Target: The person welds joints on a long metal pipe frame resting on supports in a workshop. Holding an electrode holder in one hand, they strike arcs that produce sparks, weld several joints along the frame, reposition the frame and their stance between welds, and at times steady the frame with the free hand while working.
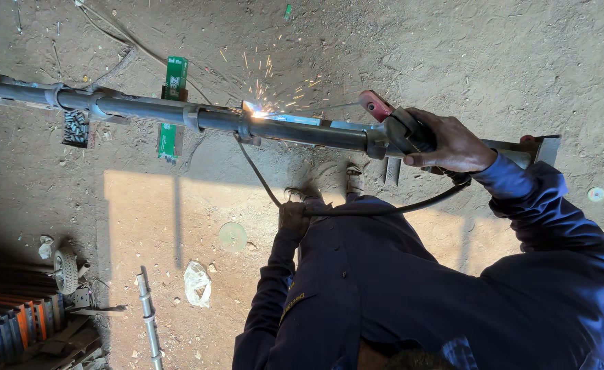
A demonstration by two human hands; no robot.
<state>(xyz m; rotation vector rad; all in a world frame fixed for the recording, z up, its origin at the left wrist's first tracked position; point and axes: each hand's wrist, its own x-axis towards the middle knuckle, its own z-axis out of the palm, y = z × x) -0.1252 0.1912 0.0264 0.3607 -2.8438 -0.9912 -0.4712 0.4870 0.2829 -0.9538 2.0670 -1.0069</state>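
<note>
A long dark metal pipe (144,109) with welded collars lies across the dirt floor. My right hand (446,142) grips a welding electrode holder (394,127) with red jaws, and its thin rod reaches left to a bright arc (261,111) on the pipe, where sparks fly up. A black cable (384,209) loops from the holder back under my arm toward the pipe. My left hand (293,218) rests low by my knee, fingers curled around that cable. My blue work sleeves and my shoes (353,179) show below the pipe.
A green carton (174,79) lies under the pipe, with a tray of small metal pieces (76,127) to its left. On the ground are a grinding disc (232,236), a crumpled white bag (197,282), a thin rod (148,315), a small wheel (65,270) and stacked metal parts (14,322).
</note>
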